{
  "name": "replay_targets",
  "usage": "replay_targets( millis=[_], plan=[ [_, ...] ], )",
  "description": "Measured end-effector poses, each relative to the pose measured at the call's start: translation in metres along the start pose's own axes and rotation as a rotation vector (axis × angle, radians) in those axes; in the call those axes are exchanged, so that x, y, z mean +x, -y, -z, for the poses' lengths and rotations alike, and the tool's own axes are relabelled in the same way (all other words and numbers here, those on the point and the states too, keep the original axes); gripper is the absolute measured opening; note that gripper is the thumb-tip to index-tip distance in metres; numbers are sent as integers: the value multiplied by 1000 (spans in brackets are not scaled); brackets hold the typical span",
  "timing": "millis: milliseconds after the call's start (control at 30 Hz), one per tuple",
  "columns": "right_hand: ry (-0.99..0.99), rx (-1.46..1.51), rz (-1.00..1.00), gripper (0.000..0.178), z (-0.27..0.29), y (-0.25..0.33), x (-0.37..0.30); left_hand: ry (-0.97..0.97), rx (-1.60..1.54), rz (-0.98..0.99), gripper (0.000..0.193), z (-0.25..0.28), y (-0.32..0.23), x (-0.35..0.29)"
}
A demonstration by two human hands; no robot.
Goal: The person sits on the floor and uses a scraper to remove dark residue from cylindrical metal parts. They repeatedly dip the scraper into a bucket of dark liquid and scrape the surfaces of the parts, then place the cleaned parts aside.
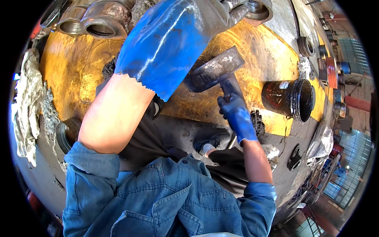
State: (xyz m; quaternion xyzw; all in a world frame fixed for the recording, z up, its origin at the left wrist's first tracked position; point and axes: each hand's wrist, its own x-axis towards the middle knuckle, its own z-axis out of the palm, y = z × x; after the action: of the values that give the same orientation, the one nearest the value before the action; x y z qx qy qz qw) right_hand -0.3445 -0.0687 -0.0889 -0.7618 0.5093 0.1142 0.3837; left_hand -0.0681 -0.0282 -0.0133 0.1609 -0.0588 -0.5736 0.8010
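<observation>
My left hand (pixel 215 17), in a blue rubber glove with dark, soiled fingers, reaches across the upper middle of the view. Its fingertips appear beside a threaded metal collar (pixel 258 11); the upper edge cuts off part of the hand, so whether it touches the collar is unclear. Lower right of it, my right hand (pixel 236 112), gloved in blue, is closed round the short handle of a sledgehammer (pixel 217 68). The hammer's heavy dark head hangs over the stained yellow surface (pixel 256 51).
Thick threaded metal collars (pixel 103 27) stand at the upper left. A black bucket (pixel 282 98) lies on its side at right, near a dark ring (pixel 294 158). Dirty rags (pixel 29 106) hang at far left. Another threaded ring (pixel 68 134) sits beside my left arm. My shoe (pixel 213 141) is below.
</observation>
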Motion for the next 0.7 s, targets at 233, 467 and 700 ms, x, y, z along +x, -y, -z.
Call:
replay_targets(
  millis=[233,467,700],
  plan=[
    [-28,72,-55,39,1,17,-6,-19,-2,-23,74,6,2,-6],
    [-11,89,-117,39,-2,14,-3,-37,-10,0,73,8,2,-22],
    [26,58,-68,40,-9,14,-5,-48,-6,-23,73,6,-5,-27]
  ],
)
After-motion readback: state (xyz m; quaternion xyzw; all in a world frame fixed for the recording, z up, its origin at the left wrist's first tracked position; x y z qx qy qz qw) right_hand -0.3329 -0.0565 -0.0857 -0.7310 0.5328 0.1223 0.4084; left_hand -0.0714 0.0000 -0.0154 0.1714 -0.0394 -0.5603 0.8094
